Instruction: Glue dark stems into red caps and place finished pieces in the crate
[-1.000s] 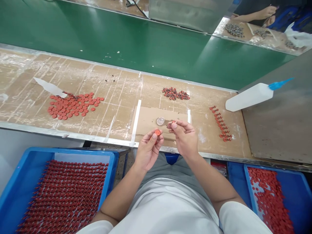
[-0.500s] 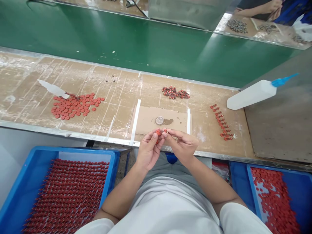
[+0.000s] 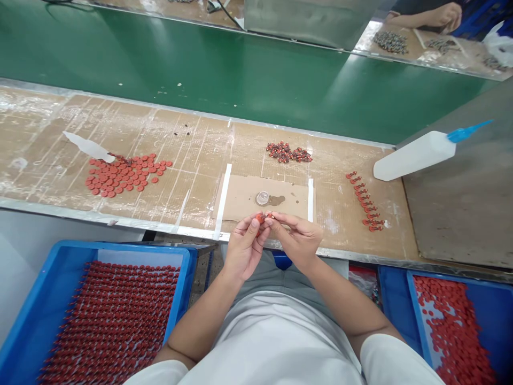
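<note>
My left hand (image 3: pixel 245 247) pinches a red disc (image 3: pixel 260 218) between thumb and fingers, just above the front edge of the bench. Against it, my right hand (image 3: pixel 298 238) grips a small red and dark part (image 3: pixel 269 215) by its fingertips; the two pieces touch or nearly touch. Fingers hide much of both. Right behind the hands, a small clear round dish (image 3: pixel 262 198) rests on a taped cardboard sheet (image 3: pixel 236 192), beside a brown wet stain. Farther back lies a pile of small red and black parts (image 3: pixel 282 152).
Loose red discs (image 3: pixel 120 176) lie at left with a white pointed strip (image 3: pixel 88 145). At right are a row of joined pieces (image 3: pixel 364 203) and a white bottle (image 3: pixel 417 156) with a blue nozzle. Blue bins (image 3: pixel 182 278) flank me below. Across the partition, a person's hand (image 3: pixel 444 16) shows.
My right hand has shifted slightly left, bringing its small part closer to the red disc. My left hand stays almost in place.
</note>
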Demonstrator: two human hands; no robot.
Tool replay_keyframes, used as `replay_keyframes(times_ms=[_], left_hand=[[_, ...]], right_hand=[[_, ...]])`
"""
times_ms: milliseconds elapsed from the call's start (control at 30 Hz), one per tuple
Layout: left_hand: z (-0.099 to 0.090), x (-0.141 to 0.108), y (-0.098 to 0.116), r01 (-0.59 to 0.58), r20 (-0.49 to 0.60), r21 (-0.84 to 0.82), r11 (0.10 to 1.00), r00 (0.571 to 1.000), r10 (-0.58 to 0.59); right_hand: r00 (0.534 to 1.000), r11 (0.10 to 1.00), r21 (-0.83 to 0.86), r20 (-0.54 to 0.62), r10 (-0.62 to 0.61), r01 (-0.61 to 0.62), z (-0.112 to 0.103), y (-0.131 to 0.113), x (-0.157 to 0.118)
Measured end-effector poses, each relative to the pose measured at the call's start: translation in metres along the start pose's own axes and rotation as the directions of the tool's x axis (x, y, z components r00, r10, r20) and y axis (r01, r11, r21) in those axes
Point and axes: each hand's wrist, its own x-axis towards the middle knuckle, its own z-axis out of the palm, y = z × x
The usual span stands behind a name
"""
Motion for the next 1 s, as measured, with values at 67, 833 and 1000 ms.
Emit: replay_keyframes(times_ms=[67,833,1000], left_hand=[[-0.001,0.0,0.0,-0.002,-0.015,0.004,1.0,1.0,0.002],[-0.001,-0.002,0.0,-0.047,-0.016,0.033,0.998,0.999,0.047],[-0.001,-0.003,0.001,-0.072,-0.042,0.069,0.995,0.996,0.075]], right_hand=[[1.0,1.0,-0.022,0.004,0.003,-0.003,0.0,0.0,0.0],[0.998,0.997,-0.059,0.009,-0.055,0.056,0.002,-0.002,-0.001],[0.999,0.997,-0.071,0.034,-0.027,0.029,0.0,-0.007,0.002]])
